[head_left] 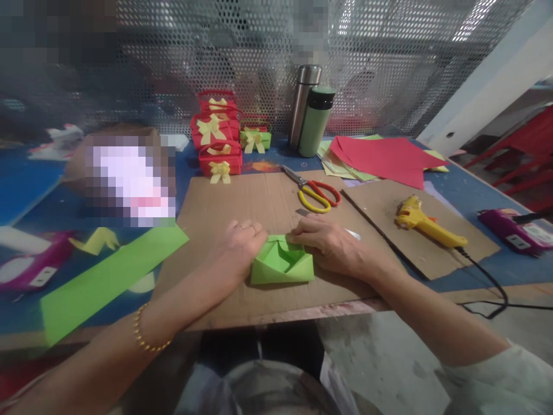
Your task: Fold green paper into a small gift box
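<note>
A half-folded green paper box (281, 265) lies on a brown cardboard sheet (242, 202) near the table's front edge. My left hand (239, 245) presses on its left edge with the fingers curled down onto the paper. At the box's upper right edge, my right hand (329, 242) pinches the fold with closed fingers. Both hands touch the paper box.
Scissors with red and yellow handles (314, 192) lie behind the hands. A yellow glue gun (425, 223) with a black cord rests on a second cardboard sheet at the right. Red and green paper baskets (221, 141), two flasks (311, 112), red paper sheets (384, 158) and a green strip (108, 279) surround the work.
</note>
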`<state>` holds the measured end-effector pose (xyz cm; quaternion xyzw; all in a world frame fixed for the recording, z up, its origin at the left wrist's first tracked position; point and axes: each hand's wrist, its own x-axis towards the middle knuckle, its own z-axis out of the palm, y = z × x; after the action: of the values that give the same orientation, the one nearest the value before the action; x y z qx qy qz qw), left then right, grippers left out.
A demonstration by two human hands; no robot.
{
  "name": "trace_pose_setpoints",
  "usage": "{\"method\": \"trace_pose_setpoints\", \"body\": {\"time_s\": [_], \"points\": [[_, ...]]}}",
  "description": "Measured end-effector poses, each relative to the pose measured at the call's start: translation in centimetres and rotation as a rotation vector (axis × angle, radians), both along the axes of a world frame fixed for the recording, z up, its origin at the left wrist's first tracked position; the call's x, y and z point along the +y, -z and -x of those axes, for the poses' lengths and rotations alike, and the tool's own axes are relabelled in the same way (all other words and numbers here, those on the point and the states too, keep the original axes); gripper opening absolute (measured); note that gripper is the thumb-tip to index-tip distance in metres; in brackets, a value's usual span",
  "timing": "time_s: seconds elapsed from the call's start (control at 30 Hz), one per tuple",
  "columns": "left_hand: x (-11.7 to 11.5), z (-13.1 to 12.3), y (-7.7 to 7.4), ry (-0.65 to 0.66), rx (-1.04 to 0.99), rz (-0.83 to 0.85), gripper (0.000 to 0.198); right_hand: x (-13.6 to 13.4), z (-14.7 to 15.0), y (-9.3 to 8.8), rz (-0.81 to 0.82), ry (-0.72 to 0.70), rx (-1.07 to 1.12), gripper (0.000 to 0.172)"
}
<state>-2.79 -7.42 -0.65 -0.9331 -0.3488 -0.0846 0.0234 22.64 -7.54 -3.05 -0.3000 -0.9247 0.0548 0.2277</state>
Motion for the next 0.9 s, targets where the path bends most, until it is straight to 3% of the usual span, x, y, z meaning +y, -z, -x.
{"method": "trace_pose_setpoints", "body": {"time_s": [0.27,0.6,0.73,0.9], "points": [[0.1,-0.3,0.0,0.015,0.036,0.014,0.032,-0.1,0.6,-0.5,0.002,0.041,-0.081,0.045],[0.0,-0.2,-0.1,0.039,0.007,0.037,0.031,0.0,0.7,-0.8,0.022,0.019,-0.112,0.030],[0.2,-0.1,-0.7,-0.006,-0.028,0.137,0.029,0.0,0.9,-0.7,0.032,-0.004,-0.082,0.027],[1.2,1.4,-0.6,-0.175,-0.282,0.369,0.035,-0.1,1.2,-1.1,0.057,-0.045,-0.078,0.024]]}}
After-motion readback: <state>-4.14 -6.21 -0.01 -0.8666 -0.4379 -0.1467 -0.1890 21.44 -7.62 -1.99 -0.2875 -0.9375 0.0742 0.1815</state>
